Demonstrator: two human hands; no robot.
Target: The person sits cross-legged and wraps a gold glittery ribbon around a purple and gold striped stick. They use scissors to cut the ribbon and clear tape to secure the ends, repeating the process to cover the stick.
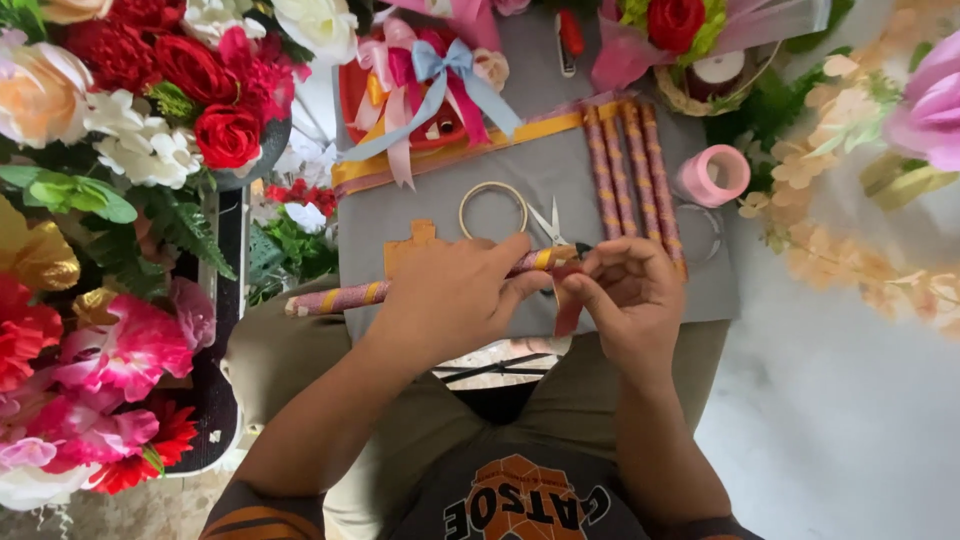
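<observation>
Nearest to us are our own lap and forearms, reaching out over a grey board (520,180) that rests across our knees, which seems to serve as a small worktable and keeps everything within arm's reach.

Around that board sits the largest mass in view: artificial flowers (130,110) banked up on our left in reds, whites and pinks, with paler blooms (850,150) off to the right, apparently stock kept close by.

On the board's far edge lies a bundle of ribbon bows (425,75) in pink and pale blue. Beside it, four wrapped sticks (630,170) lie side by side, parallel, probably finished ones set apart from the piece in hand. A roll of pink ribbon (712,175) stands just right of them, and a thin wooden ring (492,208) lies near the middle with small scissors (548,222) just beside it.

Our left hand (450,295) is closed around a long stick wrapped in pink and gold ribbon (345,297), holding it level across the board so that it stays steady. Our right hand (625,290) pinches at the stick's right end, fingertips drawn together on a loose red strip (568,312) that hangs down from there, seemingly keeping it taut.
</observation>
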